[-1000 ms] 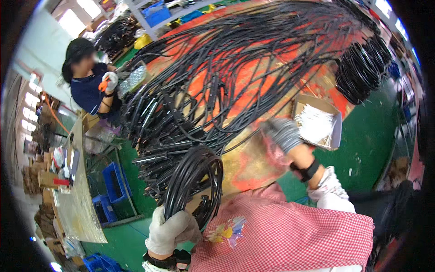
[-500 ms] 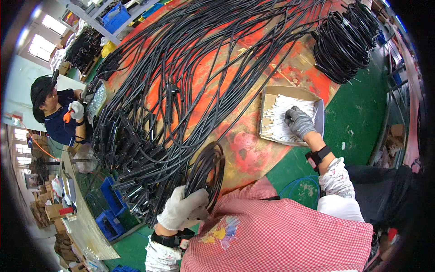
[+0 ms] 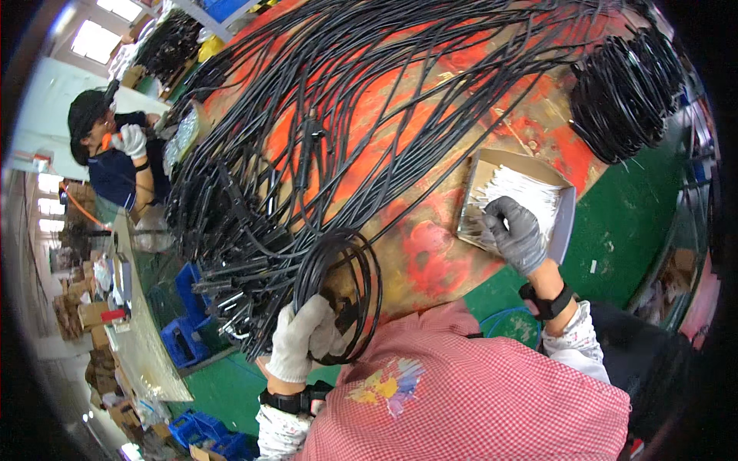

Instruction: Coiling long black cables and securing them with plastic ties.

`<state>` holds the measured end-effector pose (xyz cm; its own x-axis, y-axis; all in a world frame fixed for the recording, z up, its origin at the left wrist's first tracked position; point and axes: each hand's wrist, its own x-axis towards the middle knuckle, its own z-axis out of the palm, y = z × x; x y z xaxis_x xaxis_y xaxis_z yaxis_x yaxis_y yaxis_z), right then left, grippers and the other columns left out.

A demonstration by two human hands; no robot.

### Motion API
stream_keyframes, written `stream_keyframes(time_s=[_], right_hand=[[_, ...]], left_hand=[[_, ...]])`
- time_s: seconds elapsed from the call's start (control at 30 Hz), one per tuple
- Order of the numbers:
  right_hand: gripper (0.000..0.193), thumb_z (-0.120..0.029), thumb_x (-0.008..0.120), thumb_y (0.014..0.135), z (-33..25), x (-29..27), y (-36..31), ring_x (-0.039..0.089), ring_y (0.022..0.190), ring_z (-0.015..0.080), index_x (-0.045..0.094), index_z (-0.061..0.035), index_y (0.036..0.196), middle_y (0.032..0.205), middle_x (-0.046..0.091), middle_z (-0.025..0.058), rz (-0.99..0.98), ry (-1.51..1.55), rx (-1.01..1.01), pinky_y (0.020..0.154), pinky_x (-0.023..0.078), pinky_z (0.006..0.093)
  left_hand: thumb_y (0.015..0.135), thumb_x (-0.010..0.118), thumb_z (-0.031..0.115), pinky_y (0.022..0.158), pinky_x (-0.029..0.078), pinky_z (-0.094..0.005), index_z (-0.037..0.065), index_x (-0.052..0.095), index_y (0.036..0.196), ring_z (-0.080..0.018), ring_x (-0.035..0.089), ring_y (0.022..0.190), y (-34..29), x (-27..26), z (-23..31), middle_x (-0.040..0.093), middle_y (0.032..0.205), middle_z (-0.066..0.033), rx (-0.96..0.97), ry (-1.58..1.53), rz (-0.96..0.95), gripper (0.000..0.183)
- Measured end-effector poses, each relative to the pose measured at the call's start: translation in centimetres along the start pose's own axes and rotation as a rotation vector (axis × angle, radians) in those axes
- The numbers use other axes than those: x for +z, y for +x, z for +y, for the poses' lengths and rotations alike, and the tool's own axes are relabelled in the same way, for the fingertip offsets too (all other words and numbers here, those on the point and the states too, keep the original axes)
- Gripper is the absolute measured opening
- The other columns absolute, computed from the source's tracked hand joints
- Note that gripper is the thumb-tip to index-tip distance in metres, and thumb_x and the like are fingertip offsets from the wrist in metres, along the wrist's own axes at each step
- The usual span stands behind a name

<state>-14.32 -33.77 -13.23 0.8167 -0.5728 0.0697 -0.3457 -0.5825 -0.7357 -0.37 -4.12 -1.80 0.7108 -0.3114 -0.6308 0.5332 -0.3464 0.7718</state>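
Coiled cable (image 3: 309, 270) overlaps the near table edge (image 3: 461, 285).

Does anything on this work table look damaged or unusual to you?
The tabletop looks odd: its red colour is uneven and patchy, with tan areas in between, so it may be worn or stained.

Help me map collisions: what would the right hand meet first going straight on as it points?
Probably the white strips in the open box, though depth below the right hand is unclear.
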Motion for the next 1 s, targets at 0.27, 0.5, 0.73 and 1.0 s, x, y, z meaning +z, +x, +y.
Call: stream_keyframes(time_s=[0.27, 0.5, 0.73, 1.0], right_hand=[[0.024, -0.022, 0.062, 0.086, -10.2, 8.1, -1.8, 0.055, 0.068, 0.0116, 0.048, -0.0058, 0.096, 0.084, 0.057, 0.0026, -0.327, 1.343, -0.051, 0.06, 0.047, 0.0255], [0.026, -0.028, 0.06, 0.087, -12.1, 11.1, -2.9, 0.051, 0.059, 0.0145, 0.045, -0.007, 0.084, 0.071, 0.052, 0.0048, -0.295, 1.494, 0.134, 0.053, 0.043, 0.027], [0.021, -0.022, 0.062, 0.086, -13.3, 9.1, -3.0, 0.053, 0.067, 0.0096, 0.051, -0.0043, 0.09, 0.077, 0.056, 0.0035, -0.4, 1.248, 0.205, 0.061, 0.046, 0.0253], [0.025, -0.015, 0.068, 0.081, -15.9, 6.8, -1.5, 0.055, 0.077, 0.0058, 0.057, -0.0036, 0.1, 0.085, 0.06, -0.0011, -0.766, 1.05, 0.244, 0.07, 0.049, 0.0219]], left_hand=[[0.087, 0.053, 0.029, 0.052, 0.041, -0.0221, -0.004, 0.058, 0.09, -0.0106, 0.051, 0.058, -1.0, -0.6, -0.1, 0.055, 0.07, -0.0031, -0.044, 0.023, -0.162, 0.033], [0.09, 0.046, 0.015, 0.066, 0.044, -0.0248, -0.004, 0.054, 0.107, -0.0129, 0.054, 0.071, -1.5, -2.1, -2.2, 0.058, 0.079, -0.0068, 0.097, 0.36, -0.299, 0.026], [0.088, 0.046, 0.018, 0.072, 0.044, -0.0251, 0.0, 0.043, 0.127, -0.0144, 0.056, 0.074, -2.0, -0.8, -1.1, 0.06, 0.086, -0.0062, 0.367, 0.425, -0.117, 0.043], [0.085, 0.054, 0.016, 0.088, 0.043, -0.0293, 0.003, 0.045, 0.128, -0.0238, 0.057, 0.105, -1.9, 0.0, -0.9, 0.058, 0.114, -0.0177, 0.381, 0.56, -0.058, 0.045]])
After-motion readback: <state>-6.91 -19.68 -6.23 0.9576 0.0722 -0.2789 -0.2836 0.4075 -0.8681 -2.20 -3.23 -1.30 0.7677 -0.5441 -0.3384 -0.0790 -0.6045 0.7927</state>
